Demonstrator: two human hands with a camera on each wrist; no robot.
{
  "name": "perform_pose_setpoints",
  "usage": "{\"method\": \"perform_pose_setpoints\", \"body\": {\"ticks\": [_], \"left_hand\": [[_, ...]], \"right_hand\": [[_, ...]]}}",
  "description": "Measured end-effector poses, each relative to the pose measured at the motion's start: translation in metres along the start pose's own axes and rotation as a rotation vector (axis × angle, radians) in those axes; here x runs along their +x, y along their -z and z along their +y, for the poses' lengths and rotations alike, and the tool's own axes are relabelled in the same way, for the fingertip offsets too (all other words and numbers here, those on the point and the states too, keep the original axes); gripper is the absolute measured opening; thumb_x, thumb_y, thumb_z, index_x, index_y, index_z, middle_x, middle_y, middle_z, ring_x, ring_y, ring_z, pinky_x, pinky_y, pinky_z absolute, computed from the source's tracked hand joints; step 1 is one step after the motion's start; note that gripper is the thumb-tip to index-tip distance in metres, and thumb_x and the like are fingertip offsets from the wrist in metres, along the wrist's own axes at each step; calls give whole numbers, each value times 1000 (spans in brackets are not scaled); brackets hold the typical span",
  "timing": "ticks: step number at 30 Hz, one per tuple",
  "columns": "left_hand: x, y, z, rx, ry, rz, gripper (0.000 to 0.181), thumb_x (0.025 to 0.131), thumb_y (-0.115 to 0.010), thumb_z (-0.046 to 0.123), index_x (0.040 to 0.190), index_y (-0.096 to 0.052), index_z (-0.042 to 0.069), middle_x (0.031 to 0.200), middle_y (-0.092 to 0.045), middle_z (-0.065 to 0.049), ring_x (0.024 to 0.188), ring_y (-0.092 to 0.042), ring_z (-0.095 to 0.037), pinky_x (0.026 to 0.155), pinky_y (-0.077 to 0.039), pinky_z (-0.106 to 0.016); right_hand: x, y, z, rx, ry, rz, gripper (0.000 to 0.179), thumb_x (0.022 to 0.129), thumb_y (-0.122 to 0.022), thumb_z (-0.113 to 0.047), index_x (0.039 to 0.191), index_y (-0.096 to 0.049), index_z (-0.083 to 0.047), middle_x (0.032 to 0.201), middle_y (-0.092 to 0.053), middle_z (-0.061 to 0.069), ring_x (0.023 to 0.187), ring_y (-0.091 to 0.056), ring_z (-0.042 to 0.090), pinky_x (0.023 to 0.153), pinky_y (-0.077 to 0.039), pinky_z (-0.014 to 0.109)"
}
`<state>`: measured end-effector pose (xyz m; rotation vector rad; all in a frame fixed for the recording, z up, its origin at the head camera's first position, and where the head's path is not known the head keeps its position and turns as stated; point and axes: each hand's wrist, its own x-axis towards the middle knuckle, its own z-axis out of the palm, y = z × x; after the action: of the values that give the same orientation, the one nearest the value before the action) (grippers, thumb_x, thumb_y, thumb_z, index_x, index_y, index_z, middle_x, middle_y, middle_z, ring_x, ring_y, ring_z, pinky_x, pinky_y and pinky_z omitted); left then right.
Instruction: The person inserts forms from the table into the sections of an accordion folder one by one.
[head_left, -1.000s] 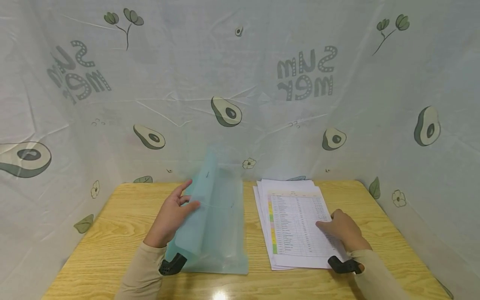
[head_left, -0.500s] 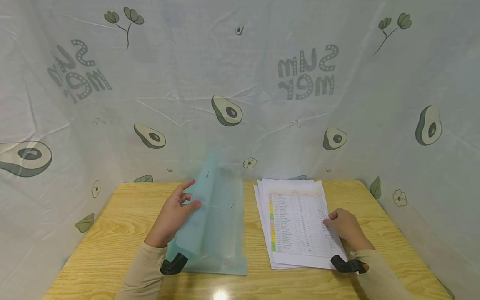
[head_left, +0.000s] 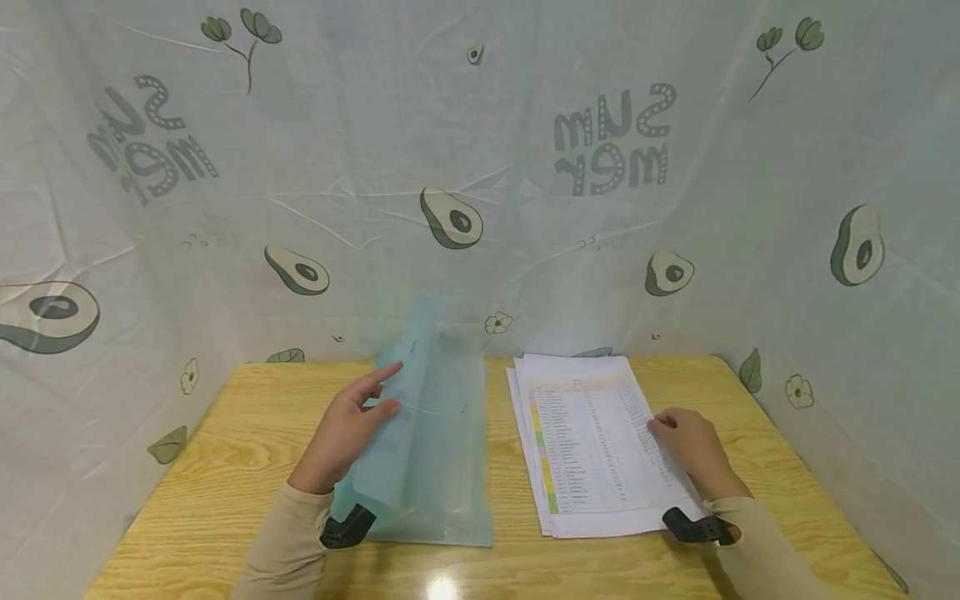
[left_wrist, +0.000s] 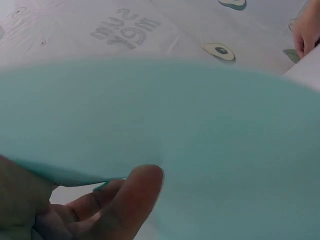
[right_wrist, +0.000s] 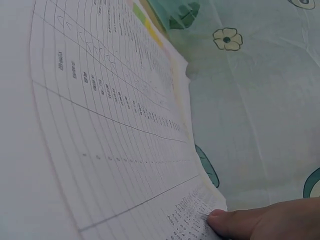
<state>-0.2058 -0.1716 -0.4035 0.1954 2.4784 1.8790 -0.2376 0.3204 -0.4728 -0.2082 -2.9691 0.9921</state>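
Observation:
My left hand pinches the raised cover of a translucent blue-green plastic folder, with the thumb on the near face. The folder lies opened on the table, a thin cord running across it. In the left wrist view the cover fills most of the picture and hides what lies behind. My right hand pinches the right edge of the top sheet of a paper stack. That sheet carries a printed table with coloured cells on its left, and its right side is lifted, bending up in the right wrist view.
A light wood table bears both folder and papers, with a narrow strip of wood between them. Behind and at both sides hangs a pale curtain printed with avocados. Black wrist cameras sit on both sleeves.
My right hand has moved slightly right and up to the sheet's edge, and that edge has lifted. My left hand keeps its hold on the cover, nearly still.

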Motion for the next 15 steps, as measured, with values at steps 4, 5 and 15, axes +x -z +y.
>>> {"method": "perform_pose_setpoints", "body": {"ticks": [4, 5, 15], "left_hand": [[-3, -1, 0, 134, -42, -1, 36, 105, -58, 9, 140, -66, 13, 148, -55, -11, 110, -60, -24, 89, -50, -38], [-3, -2, 1, 161, -44, 1, 34, 105, -57, 8, 137, -68, 12, 143, -59, -11, 108, -62, -26, 90, -50, -40], [-7, -5, 4, 342, -57, 11, 31, 105, -50, 6, 97, -80, 12, 110, -65, -4, 103, -59, -23, 85, -47, -39]], "right_hand": [[1, -1, -1, 1, 28, 32, 29, 104, -58, -14, 114, -68, 11, 109, -68, 26, 90, -59, 33, 80, -47, 48], [2, -2, -1, 0, 34, 37, 28, 104, -58, -14, 114, -68, 10, 108, -69, 25, 90, -59, 32, 80, -47, 47], [1, -6, -3, 1, 46, 37, 27, 104, -58, -13, 114, -67, 9, 102, -68, 20, 88, -57, 29, 75, -44, 41]]}}
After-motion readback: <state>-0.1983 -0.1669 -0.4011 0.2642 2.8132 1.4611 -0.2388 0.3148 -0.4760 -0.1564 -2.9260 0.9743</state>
